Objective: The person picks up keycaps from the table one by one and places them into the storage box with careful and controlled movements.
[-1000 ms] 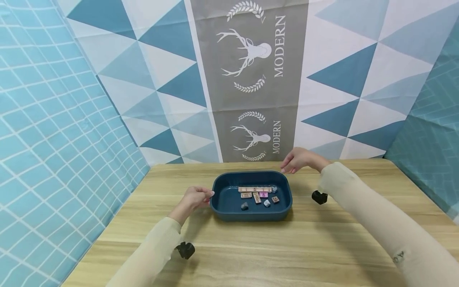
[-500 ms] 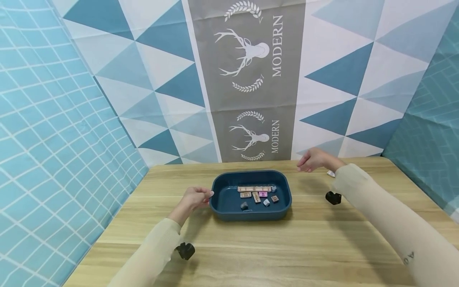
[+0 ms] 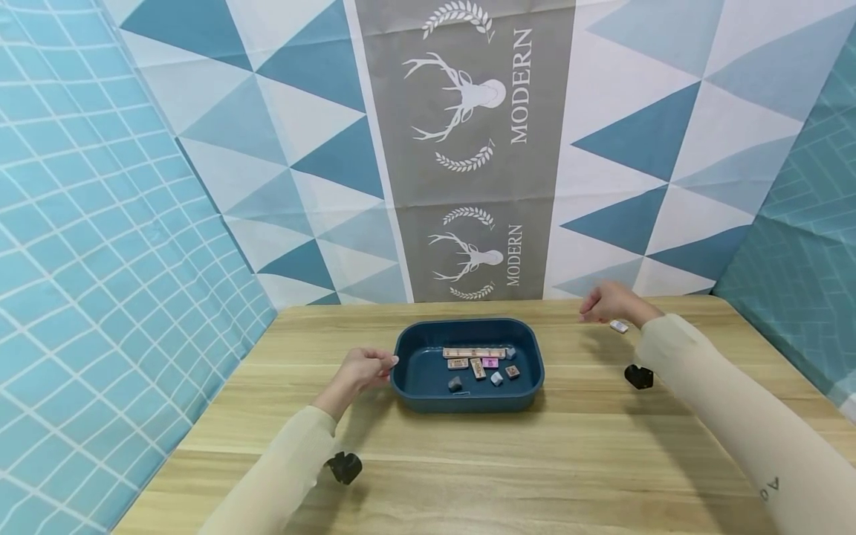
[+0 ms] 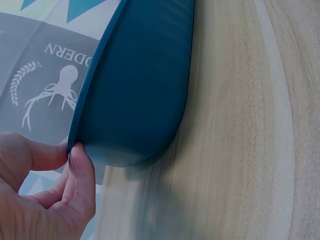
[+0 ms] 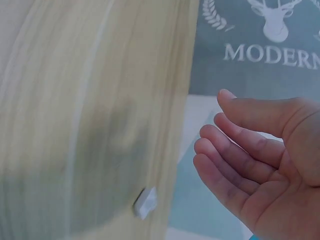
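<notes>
A dark blue rectangular basin (image 3: 468, 403) stands on the wooden table. My left hand (image 3: 364, 369) pinches its left rim between thumb and fingers, as the left wrist view (image 4: 55, 185) also shows. Inside lie a long light strip (image 3: 475, 353), several small printed blocks, a pink block (image 3: 490, 362) and a few grey and pale stone-like pieces (image 3: 455, 384). My right hand (image 3: 608, 303) hovers over the back right of the table, fingers loosely bent and holding nothing. Close by it lies a small white piece (image 3: 619, 326), which looks angular in the right wrist view (image 5: 145, 203).
A patterned cloth wall (image 3: 481, 163) with deer heads rises behind the table's back edge. Blue tiled cloth (image 3: 100, 245) closes off the left side, teal cloth (image 3: 796, 275) the right. Black wrist devices (image 3: 345, 467) hang under both sleeves.
My right hand has moved right, away from the basin's right corner, and the small white piece beside it has come into view. The left hand and the basin have stayed in place.
</notes>
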A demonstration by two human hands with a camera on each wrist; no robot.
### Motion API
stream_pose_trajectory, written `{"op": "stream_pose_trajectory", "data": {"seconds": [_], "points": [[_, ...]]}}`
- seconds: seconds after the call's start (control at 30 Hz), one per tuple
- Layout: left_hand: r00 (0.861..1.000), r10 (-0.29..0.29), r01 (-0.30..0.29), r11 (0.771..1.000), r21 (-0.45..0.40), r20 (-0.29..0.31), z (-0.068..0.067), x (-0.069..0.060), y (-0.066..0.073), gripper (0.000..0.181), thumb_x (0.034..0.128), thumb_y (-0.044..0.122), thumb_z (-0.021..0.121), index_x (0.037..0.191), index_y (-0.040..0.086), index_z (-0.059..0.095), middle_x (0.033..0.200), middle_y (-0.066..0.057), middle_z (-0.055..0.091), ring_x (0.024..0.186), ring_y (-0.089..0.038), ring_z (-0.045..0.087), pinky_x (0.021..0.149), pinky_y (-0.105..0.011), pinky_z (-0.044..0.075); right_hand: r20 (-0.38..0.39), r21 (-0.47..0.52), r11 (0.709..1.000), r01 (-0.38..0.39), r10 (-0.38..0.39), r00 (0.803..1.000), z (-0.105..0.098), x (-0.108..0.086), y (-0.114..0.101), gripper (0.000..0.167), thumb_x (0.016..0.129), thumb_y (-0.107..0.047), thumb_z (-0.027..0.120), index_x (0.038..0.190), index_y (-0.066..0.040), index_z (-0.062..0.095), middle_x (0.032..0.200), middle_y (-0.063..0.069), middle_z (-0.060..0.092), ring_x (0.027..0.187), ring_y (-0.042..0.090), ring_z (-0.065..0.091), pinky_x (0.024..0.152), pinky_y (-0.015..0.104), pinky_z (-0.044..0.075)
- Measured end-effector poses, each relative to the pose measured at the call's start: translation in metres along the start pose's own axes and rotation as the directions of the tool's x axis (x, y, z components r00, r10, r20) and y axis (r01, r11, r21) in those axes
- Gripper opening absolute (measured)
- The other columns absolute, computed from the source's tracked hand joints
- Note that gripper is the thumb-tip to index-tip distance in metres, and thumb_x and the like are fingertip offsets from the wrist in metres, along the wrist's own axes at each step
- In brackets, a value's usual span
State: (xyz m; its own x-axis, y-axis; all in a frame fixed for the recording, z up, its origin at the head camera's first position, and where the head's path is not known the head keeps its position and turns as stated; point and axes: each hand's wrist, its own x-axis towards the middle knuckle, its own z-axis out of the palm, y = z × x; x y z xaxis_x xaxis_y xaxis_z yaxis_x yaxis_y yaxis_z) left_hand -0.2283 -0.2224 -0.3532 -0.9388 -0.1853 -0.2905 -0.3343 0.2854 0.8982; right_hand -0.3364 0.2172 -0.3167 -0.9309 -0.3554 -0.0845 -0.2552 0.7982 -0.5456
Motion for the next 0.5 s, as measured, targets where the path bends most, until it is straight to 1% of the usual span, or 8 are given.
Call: {"op": "stream_pose_trajectory", "data": {"seconds": [0.07,0.17,0.33,0.43,0.5], "points": [[1.000,-0.001,0.001,1.000,0.002,-0.001,0.000,0.000,0.000,0.022,0.0928,0.007,0.061,0.108,-0.009,0.063,0.087,-0.007,0.061,0.070,-0.011,0.057,0.071,-0.026,0.060,-0.002,-0.003,1.000,-0.007,0.007,1.000,0.000,-0.001,0.007,0.021,0.085,-0.013,0.070,0.091,0.006,0.070,0.074,0.010,0.070,0.069,0.021,0.066,0.067,0.036,0.058],[1.000,-0.004,0.004,1.000,0.007,-0.005,-0.001,0.000,0.000,0.022,0.0928,0.007,0.062,0.108,-0.009,0.063,0.089,-0.008,0.061,0.072,-0.011,0.057,0.072,-0.027,0.060,-0.015,-0.021,0.999,-0.027,0.027,1.000,0.000,-0.003,0.017,0.022,0.085,-0.015,0.070,0.093,0.006,0.071,0.075,0.012,0.070,0.070,0.023,0.066,0.066,0.037,0.057],[1.000,-0.011,0.011,1.000,0.020,-0.007,-0.001,0.000,0.000,0.021,0.0927,0.008,0.062,0.107,-0.007,0.064,0.090,-0.007,0.061,0.074,-0.012,0.058,0.074,-0.028,0.060,-0.061,-0.069,0.996,-0.058,0.054,0.997,-0.002,-0.004,0.032,0.024,0.085,-0.017,0.070,0.094,0.005,0.069,0.086,0.017,0.069,0.075,0.024,0.064,0.064,0.034,0.054],[1.000,-0.006,0.006,1.000,0.012,0.000,-0.001,0.000,0.000,0.021,0.0928,0.007,0.062,0.108,-0.008,0.063,0.089,-0.007,0.061,0.074,-0.012,0.058,0.072,-0.027,0.060,-0.092,-0.093,0.993,-0.073,0.065,0.994,-0.005,-0.005,0.039,0.024,0.083,-0.017,0.071,0.093,0.005,0.069,0.090,0.020,0.069,0.077,0.025,0.062,0.066,0.035,0.054],[1.000,-0.006,0.006,1.000,0.005,0.003,-0.001,0.001,0.000,0.022,0.0928,0.007,0.061,0.108,-0.008,0.063,0.090,-0.007,0.060,0.074,-0.012,0.058,0.071,-0.026,0.060,-0.104,-0.112,0.990,-0.084,0.072,0.992,-0.006,-0.006,0.042,0.025,0.081,-0.017,0.071,0.092,0.006,0.069,0.091,0.022,0.069,0.080,0.029,0.062,0.069,0.038,0.054]]}}
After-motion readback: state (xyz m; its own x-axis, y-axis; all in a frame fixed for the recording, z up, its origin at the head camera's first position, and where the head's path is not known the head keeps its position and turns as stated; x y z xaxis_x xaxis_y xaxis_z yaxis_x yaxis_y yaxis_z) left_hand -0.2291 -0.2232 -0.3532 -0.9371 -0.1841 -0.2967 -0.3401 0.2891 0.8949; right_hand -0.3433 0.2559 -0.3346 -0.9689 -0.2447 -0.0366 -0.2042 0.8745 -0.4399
